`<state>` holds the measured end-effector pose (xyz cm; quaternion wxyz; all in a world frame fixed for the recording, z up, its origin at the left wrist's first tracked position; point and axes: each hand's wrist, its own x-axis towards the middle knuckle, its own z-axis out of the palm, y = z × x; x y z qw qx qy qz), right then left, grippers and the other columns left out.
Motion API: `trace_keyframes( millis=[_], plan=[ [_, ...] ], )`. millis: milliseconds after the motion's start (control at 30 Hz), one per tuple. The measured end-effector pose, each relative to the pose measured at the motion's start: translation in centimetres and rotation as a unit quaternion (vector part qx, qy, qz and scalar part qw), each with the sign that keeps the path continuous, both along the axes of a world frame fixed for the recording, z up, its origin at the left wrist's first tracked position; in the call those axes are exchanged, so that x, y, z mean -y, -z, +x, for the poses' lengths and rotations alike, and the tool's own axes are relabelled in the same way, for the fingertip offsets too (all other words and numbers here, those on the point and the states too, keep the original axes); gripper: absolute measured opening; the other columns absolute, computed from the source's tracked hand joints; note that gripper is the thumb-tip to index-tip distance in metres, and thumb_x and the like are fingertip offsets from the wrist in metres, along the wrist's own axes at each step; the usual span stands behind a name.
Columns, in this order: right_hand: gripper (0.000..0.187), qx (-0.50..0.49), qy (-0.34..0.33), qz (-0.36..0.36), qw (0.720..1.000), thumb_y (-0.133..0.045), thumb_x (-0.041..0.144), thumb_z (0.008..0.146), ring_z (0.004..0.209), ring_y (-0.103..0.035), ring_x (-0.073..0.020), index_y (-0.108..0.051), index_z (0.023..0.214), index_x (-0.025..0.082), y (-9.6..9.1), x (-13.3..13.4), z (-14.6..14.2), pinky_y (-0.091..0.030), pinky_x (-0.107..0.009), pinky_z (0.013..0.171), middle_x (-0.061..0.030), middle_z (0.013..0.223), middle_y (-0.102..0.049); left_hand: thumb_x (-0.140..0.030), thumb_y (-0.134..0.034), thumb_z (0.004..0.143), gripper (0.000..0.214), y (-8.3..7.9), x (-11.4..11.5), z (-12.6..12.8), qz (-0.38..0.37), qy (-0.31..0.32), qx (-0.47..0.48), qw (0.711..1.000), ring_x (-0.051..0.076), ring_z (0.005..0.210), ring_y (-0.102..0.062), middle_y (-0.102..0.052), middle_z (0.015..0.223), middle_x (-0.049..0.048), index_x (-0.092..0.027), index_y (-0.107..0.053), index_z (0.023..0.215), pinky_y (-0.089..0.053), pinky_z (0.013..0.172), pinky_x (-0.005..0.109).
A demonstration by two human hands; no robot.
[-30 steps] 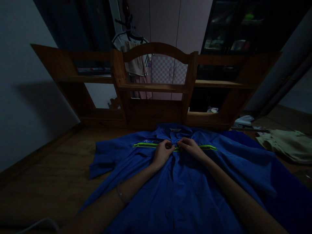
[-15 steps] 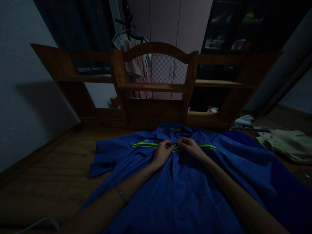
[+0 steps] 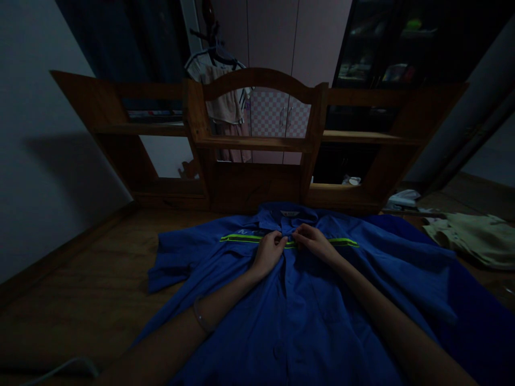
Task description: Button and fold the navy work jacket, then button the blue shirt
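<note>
A blue short-sleeved work shirt (image 3: 249, 300) lies spread on the wooden surface, collar away from me, with a yellow-green striped band across its chest. My left hand (image 3: 269, 251) is closed in a pinch on the shirt's front edge, just below the collar. Close beside it, my right hand (image 3: 316, 242) pinches the other side of the front opening at the same height. The fingertips nearly meet, and what lies between them is too small and dark to make out. A round button (image 3: 277, 351) shows lower on the front.
Behind the shirt stands a wooden shelf unit (image 3: 257, 142). Darker blue cloth (image 3: 475, 316) lies under the right side, and folded pale cloth (image 3: 478, 238) sits farther right. A white cable (image 3: 68, 365) curves at the lower left. Clothes hang on a rack (image 3: 225, 102) beyond the shelf.
The hands stay at the same place on the shirt front. The left fingers and thumb have drawn slightly closer together; the shirt lies almost as before.
</note>
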<state>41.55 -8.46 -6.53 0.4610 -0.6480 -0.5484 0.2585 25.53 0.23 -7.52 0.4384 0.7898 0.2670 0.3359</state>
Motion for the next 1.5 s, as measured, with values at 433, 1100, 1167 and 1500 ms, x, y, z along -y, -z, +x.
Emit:
trace_keyframes(
  millis=[433,1100,1167,1500],
  plan=[
    [0.025,-0.05,-0.022,0.014,0.998,-0.063,0.04,0.079,0.065,-0.056,-0.0133,-0.054,0.086,0.018,0.4,-0.2,-0.1,-0.046,-0.024,0.057,0.0004,0.076,-0.057,-0.034,-0.058,0.078,0.021,0.9,-0.7,0.5,-0.048,-0.001,0.006,0.999,0.014,0.067,-0.058,-0.063,0.071,0.0016,-0.013,-0.064,0.077,-0.041,0.06,0.022],
    [0.025,0.021,-0.012,0.018,1.0,-0.058,0.041,0.083,0.066,-0.06,-0.0133,-0.055,0.089,0.017,-0.4,0.3,-0.5,-0.047,-0.023,0.058,-0.001,0.08,-0.061,-0.023,-0.058,0.075,0.008,1.2,-0.4,0.7,-0.021,0.002,0.008,1.0,0.013,0.07,-0.057,-0.061,0.073,-0.0014,-0.017,-0.061,0.079,-0.043,0.066,0.022],
    [0.025,0.087,0.032,0.003,0.996,-0.052,0.042,0.087,0.065,-0.061,-0.0129,-0.056,0.093,0.018,-1.0,0.3,0.2,-0.049,-0.023,0.059,-0.0013,0.084,-0.063,-0.026,-0.055,0.079,0.012,1.0,-0.6,0.6,-0.026,0.0,0.009,1.0,0.013,0.071,-0.059,-0.063,0.076,0.0002,-0.016,-0.061,0.082,-0.045,0.064,0.023],
    [0.042,0.337,0.267,-0.141,0.892,-0.065,0.02,0.073,0.109,-0.054,-0.032,-0.054,0.113,0.01,-5.7,3.1,10.5,-0.042,-0.037,0.089,-0.02,0.116,-0.055,-0.038,-0.077,0.053,0.045,-3.2,-13.3,-8.2,0.032,-0.134,-0.106,0.985,0.027,0.104,-0.056,-0.061,0.103,0.0081,-0.018,-0.061,0.09,-0.046,0.088,0.033]
  ],
)
